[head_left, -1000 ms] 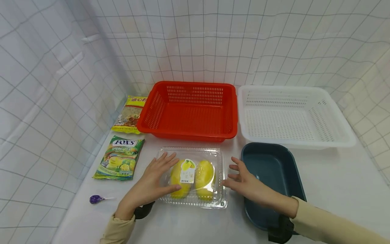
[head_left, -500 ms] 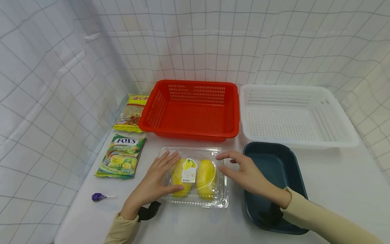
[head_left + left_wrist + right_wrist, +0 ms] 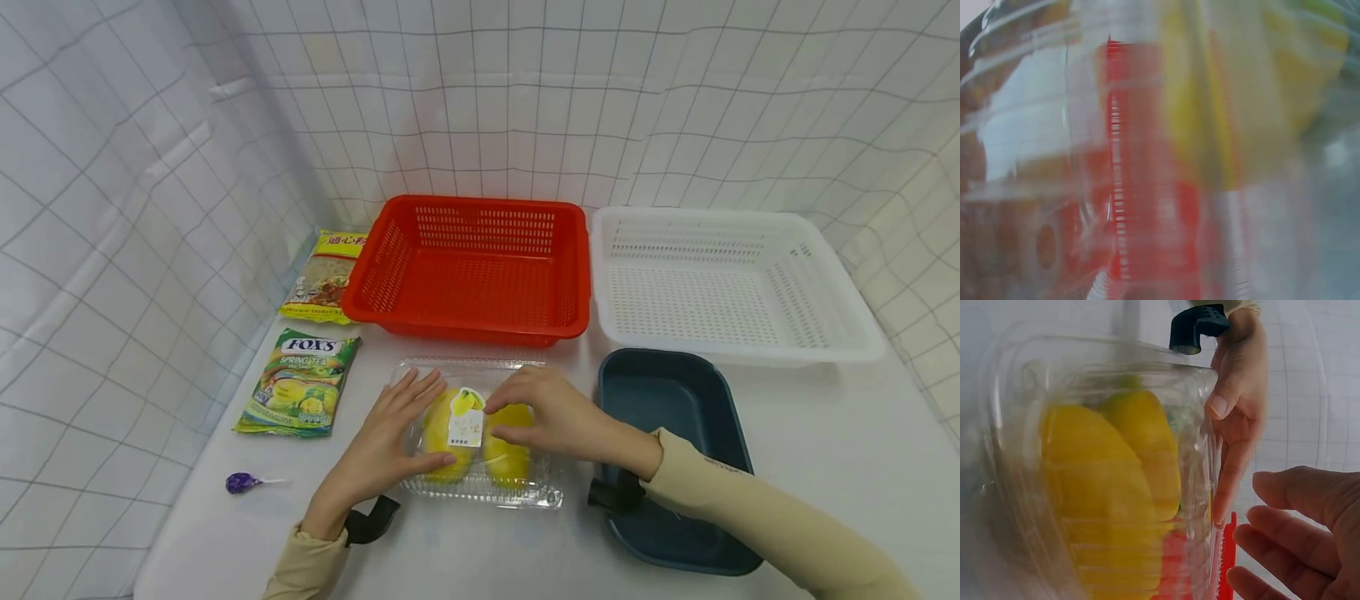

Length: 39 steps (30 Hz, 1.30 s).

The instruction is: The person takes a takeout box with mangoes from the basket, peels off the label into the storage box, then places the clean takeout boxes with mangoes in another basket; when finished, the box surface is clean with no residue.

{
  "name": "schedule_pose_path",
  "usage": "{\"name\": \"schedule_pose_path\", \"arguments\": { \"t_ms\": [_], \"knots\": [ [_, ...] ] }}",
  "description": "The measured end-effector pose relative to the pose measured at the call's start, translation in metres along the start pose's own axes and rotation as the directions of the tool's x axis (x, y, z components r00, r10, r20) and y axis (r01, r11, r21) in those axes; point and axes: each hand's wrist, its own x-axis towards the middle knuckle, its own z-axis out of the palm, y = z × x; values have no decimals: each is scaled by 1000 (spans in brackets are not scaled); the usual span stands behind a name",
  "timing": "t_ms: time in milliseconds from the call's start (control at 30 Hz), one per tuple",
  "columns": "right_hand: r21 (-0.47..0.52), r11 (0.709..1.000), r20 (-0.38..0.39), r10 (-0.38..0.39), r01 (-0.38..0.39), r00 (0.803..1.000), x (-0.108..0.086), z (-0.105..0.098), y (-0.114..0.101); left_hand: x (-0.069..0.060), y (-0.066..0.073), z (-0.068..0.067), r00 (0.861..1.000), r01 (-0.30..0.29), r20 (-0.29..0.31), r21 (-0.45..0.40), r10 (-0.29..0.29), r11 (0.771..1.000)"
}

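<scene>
White grid-printed cloth point(image 3: 487, 108) hangs in folds around your white tabletop point(image 3: 510, 558). At the back stand one white basket point(image 3: 697, 300) and, to its left, one red basket point(image 3: 480, 287), both perforated plastic. In front of the white one lies one smooth dark-blue tray point(image 3: 667, 392) with rounded corners, its long axis running near to far. In the middle, in front of the red basket, you have one clear plastic clamshell box point(image 3: 487, 377) with ribbed edges; its long axis runs left to right. To its left lie one glossy green FOX'S SPRING TEA bag point(image 3: 300, 383) and, farther back, one yellow packet point(image 3: 324, 279) partly hidden by the red basket. Your left hand point(image 3: 382, 446) rests on the box's left part, fingers spread; your right hand point(image 3: 551, 412) is over the right part, fingers bent, thumb and fingertips apart, and I cannot tell whether it touches the plastic. Inside the box, two smooth yellow mangoes point(image 3: 508, 462) lie side by side, long axes pointing away from you. One white sticker point(image 3: 467, 429) marks the top; one purple-wrapped lollipop point(image 3: 240, 483) points its stick right.
</scene>
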Motion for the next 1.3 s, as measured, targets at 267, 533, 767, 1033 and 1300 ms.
{"name": "schedule_pose_path", "arguments": {
  "t_ms": [267,533,767,1033,1300],
  "knots": [
    [-102,990,116,-84,96,990,13,5,-5,1,-2,0,1000,-12,-8,6,12,1000],
    [-204,961,172,-153,187,973,18,7,-7,1,-3,0,1000,-20,-12,-1,20,1000],
    [-293,933,219,-149,211,964,19,7,-12,2,-3,-1,999,-34,-17,-2,34,999],
    [-402,880,290,-138,252,947,24,10,-19,2,-2,-1,1000,-19,-4,-19,19,1000],
    [-402,877,302,-146,265,942,25,11,-19,2,-1,0,1000,-17,-5,-26,17,1000]
  ]
}}
